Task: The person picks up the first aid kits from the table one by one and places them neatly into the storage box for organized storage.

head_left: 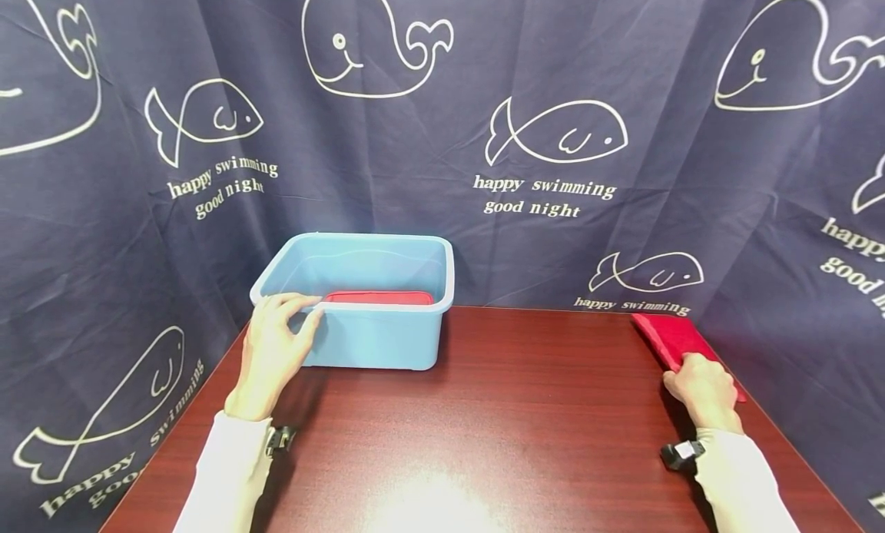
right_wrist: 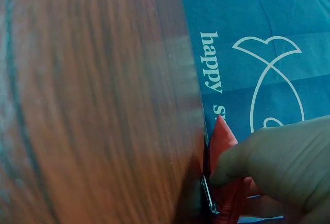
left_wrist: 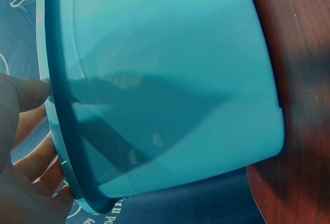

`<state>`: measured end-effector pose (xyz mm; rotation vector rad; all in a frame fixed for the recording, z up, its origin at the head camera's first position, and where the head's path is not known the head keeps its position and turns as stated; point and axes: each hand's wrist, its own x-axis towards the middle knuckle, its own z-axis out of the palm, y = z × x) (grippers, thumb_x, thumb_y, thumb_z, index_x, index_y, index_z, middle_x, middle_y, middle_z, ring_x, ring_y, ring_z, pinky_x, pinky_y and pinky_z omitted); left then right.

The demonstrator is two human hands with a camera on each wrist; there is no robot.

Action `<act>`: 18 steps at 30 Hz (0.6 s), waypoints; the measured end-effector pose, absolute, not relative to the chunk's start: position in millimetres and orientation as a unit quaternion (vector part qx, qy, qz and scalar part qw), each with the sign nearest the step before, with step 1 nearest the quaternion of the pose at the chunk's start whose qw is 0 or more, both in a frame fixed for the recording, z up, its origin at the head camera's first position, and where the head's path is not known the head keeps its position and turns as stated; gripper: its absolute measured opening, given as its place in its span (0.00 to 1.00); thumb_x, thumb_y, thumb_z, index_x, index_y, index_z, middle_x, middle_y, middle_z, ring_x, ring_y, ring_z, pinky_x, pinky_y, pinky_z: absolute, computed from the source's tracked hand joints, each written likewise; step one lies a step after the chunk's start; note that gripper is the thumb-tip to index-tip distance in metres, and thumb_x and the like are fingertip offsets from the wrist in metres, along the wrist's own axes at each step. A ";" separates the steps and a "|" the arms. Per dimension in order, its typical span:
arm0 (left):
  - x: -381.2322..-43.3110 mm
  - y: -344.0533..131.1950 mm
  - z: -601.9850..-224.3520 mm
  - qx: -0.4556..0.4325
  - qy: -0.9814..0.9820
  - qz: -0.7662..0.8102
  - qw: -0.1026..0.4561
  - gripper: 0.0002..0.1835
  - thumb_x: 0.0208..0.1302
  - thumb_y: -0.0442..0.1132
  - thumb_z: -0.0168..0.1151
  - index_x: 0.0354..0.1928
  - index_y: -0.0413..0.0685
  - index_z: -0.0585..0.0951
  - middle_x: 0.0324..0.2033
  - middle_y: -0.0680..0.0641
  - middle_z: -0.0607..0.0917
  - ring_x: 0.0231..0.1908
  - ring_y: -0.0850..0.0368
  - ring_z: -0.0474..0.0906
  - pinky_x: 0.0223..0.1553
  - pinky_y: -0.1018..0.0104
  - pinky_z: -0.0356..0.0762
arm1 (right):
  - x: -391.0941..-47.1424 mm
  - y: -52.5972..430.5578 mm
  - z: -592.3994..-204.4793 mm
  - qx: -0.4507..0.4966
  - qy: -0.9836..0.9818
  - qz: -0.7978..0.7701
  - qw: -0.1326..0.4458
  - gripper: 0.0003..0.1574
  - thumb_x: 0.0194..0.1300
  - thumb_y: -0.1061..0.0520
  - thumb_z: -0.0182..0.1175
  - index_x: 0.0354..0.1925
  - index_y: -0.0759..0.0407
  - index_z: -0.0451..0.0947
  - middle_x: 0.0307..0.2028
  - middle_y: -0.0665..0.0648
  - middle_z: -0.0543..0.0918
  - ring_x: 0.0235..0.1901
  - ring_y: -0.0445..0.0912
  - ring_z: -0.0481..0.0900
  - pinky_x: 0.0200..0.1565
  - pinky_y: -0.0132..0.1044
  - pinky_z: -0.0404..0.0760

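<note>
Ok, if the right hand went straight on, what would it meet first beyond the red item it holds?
Probably the dark blue curtain behind the table; no obstacle shows between it and the red item in the right hand. Depth is unclear, so the remaining gap is hard to judge.

On my remote feeds I record a makeshift, cloth-walled booth: navy cloth [head_left: 415,157] printed with fish, whales and "happy swimming good night" spans the upper frame and both sides, bounding a reddish wood-grain counter [head_left: 532,410]. Home, office or lab: undetermined.
</note>
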<state>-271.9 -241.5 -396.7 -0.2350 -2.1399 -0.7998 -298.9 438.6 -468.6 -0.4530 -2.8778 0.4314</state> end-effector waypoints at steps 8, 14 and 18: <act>-271.3 -242.6 -397.2 -0.095 -0.849 -0.319 0.410 0.11 0.63 0.38 0.73 0.47 0.49 0.91 0.44 0.45 0.86 0.50 0.43 0.77 0.54 0.49 0.68 | -297.2 438.4 -468.7 -0.153 -0.969 0.152 0.118 0.15 0.57 0.54 0.59 0.31 0.69 0.78 0.34 0.83 0.79 0.34 0.78 0.77 0.29 0.62 0.75; -271.2 -242.5 -397.7 -0.092 -0.851 -0.317 0.408 0.11 0.63 0.39 0.73 0.47 0.49 0.91 0.44 0.45 0.86 0.50 0.43 0.77 0.54 0.49 0.69 | -297.3 440.0 -469.4 -0.154 -0.966 0.158 0.131 0.15 0.56 0.54 0.60 0.30 0.68 0.78 0.33 0.84 0.78 0.31 0.78 0.77 0.26 0.62 0.74; -271.7 -242.3 -397.3 -0.089 -0.852 -0.318 0.406 0.11 0.63 0.40 0.72 0.47 0.49 0.91 0.45 0.45 0.85 0.51 0.43 0.77 0.54 0.49 0.69 | -298.0 440.6 -469.4 -0.151 -0.964 0.159 0.148 0.12 0.55 0.55 0.60 0.26 0.65 0.78 0.31 0.82 0.79 0.28 0.77 0.77 0.25 0.62 0.74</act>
